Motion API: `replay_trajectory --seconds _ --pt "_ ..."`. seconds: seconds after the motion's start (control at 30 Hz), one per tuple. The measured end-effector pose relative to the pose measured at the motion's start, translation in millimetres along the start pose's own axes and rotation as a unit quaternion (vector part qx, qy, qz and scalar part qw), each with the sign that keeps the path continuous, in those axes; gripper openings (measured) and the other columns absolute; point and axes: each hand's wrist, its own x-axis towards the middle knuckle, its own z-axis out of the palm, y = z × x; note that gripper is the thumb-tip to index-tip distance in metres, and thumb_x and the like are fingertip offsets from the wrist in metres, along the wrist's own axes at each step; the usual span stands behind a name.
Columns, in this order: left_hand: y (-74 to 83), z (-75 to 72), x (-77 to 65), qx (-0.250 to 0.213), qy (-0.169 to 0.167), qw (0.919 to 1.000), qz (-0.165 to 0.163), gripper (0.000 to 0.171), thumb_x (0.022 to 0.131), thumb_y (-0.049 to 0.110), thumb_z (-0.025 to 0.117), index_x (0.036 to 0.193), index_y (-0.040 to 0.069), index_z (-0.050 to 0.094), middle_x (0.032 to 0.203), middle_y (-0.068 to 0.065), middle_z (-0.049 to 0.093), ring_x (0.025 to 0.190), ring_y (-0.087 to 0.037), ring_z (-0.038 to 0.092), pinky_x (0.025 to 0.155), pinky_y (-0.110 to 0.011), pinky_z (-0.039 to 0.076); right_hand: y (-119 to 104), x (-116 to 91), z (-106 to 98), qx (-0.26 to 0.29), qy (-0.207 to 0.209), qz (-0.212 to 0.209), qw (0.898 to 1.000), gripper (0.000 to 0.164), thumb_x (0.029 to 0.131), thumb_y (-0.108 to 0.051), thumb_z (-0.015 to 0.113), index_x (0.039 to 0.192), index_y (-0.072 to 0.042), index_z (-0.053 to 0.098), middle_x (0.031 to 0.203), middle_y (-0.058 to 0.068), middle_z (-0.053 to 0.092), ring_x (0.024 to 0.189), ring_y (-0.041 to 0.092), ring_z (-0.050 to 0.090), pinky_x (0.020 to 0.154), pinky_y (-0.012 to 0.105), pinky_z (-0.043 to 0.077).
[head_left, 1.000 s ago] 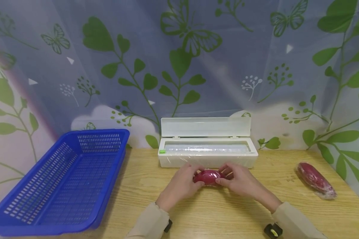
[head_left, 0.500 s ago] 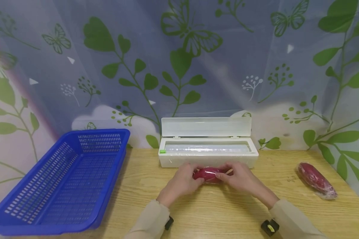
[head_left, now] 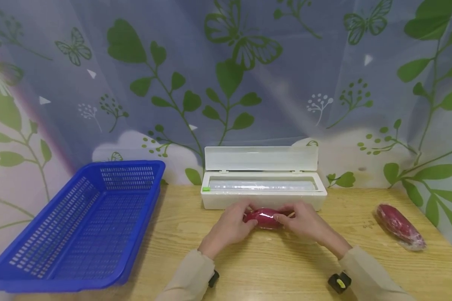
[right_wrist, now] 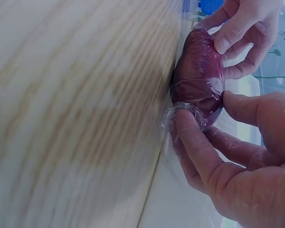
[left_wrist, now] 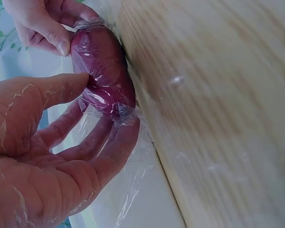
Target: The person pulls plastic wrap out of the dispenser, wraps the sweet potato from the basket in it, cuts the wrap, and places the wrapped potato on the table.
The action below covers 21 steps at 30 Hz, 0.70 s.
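A red-purple sweet potato (head_left: 266, 218) in clear plastic wrap lies crosswise on the table, right in front of the cling film box (head_left: 263, 202). My left hand (head_left: 229, 223) holds its left end, thumb on the near side and fingers curled round the tip. At the other end my right hand (head_left: 305, 222) pinches it the same way. Both wrist views show the film (left_wrist: 126, 118) bunched and wrinkled at the sweet potato's ends, under the fingers. Thin film also lies over the front of the box.
The box's lid (head_left: 261, 159) stands raised, with a film roll (head_left: 261, 185) inside. A second wrapped sweet potato (head_left: 400, 225) lies at the right of the wooden table (head_left: 271, 271). On the left sits a blue plastic basket (head_left: 87, 234). A patterned cloth (head_left: 278, 104) hangs behind.
The sweet potato has turned a little between my fingers and sits slightly nearer the box. My right thumb has shifted on its near side. Both hands keep their hold.
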Motion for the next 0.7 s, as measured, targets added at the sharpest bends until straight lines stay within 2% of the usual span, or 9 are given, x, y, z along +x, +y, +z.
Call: replay_trajectory --seconds 0.2,0.27,0.37,0.43,0.5,0.57,0.63,0.7 --pt "2.9 -1.1 -0.7 0.010 0.003 0.9998 0.018 0.026 0.096 0.014 0.069 0.122 0.014 0.065 0.116 -0.008 0.071 0.100 -0.017 0.064 0.088 -0.034 0.056 0 -6 -4 -0.010 0.002 -0.019 1.000 0.036 0.095 -0.022 0.071 0.119 0.005 0.070 0.109 0.019 0.075 0.092 0.027 0.074 0.076 0.035 0.062" --pt "3.9 -3.0 -3.0 0.011 0.005 0.9998 0.012 0.026 0.097 0.016 0.068 0.123 0.015 0.066 0.119 -0.008 0.071 0.104 -0.019 0.065 0.090 -0.036 0.056 -1 -11 -6 -0.010 0.007 -0.014 1.000 0.039 0.095 -0.023 0.071 0.123 0.005 0.068 0.111 0.021 0.074 0.093 0.029 0.075 0.076 0.035 0.063" --pt "3.7 -11.4 -8.1 0.002 0.009 1.0000 0.001 0.026 0.099 0.021 0.066 0.124 0.018 0.067 0.124 -0.007 0.071 0.112 -0.023 0.066 0.095 -0.042 0.056 -2 -17 -13 -0.016 0.018 -0.011 1.000 0.041 0.096 -0.023 0.070 0.126 0.005 0.066 0.113 0.023 0.073 0.093 0.029 0.074 0.073 0.034 0.062" --pt "1.3 -20.1 -11.1 -0.009 0.026 0.9996 -0.002 0.025 0.100 0.023 0.064 0.124 0.018 0.068 0.121 -0.005 0.072 0.110 -0.022 0.068 0.094 -0.042 0.057 -4 -21 -18 -0.025 0.027 -0.012 0.999 0.038 0.097 -0.023 0.068 0.124 0.002 0.068 0.114 0.021 0.074 0.094 0.028 0.074 0.073 0.032 0.062" --pt "-3.1 -30.7 -12.5 -0.021 0.059 0.9980 0.003 0.024 0.099 0.024 0.064 0.122 0.017 0.069 0.117 -0.003 0.073 0.107 -0.020 0.069 0.092 -0.041 0.057 -5 -24 -23 -0.030 0.036 -0.023 0.999 0.034 0.098 -0.023 0.068 0.121 0.001 0.070 0.113 0.018 0.075 0.093 0.027 0.074 0.072 0.031 0.061" --pt "-10.2 -40.2 -11.2 -0.019 0.111 0.9936 0.013 0.022 0.097 0.023 0.066 0.118 0.016 0.070 0.111 -0.001 0.073 0.102 -0.018 0.069 0.089 -0.039 0.057 -5 -25 -28 -0.033 0.048 -0.035 0.998 0.031 0.098 -0.024 0.067 0.119 -0.001 0.071 0.112 0.015 0.076 0.094 0.027 0.074 0.070 0.030 0.060" --pt "-18.8 -48.7 -8.7 -0.005 0.162 0.9866 0.011 0.025 0.095 0.026 0.070 0.118 0.017 0.070 0.111 -0.001 0.072 0.102 -0.018 0.067 0.088 -0.040 0.056 -5 -26 -31 -0.039 0.066 -0.048 0.996 0.028 0.099 -0.024 0.067 0.117 -0.003 0.073 0.111 0.012 0.076 0.094 0.026 0.074 0.070 0.030 0.060" --pt "-29.3 -55.6 -5.6 0.023 0.199 0.9798 0.002 0.033 0.091 0.031 0.075 0.121 0.019 0.069 0.118 -0.005 0.069 0.107 -0.023 0.064 0.089 -0.045 0.054 -4 -25 -32 -0.042 0.084 -0.065 0.993 0.027 0.098 -0.023 0.068 0.116 -0.004 0.073 0.109 0.010 0.077 0.093 0.025 0.074 0.069 0.029 0.060"
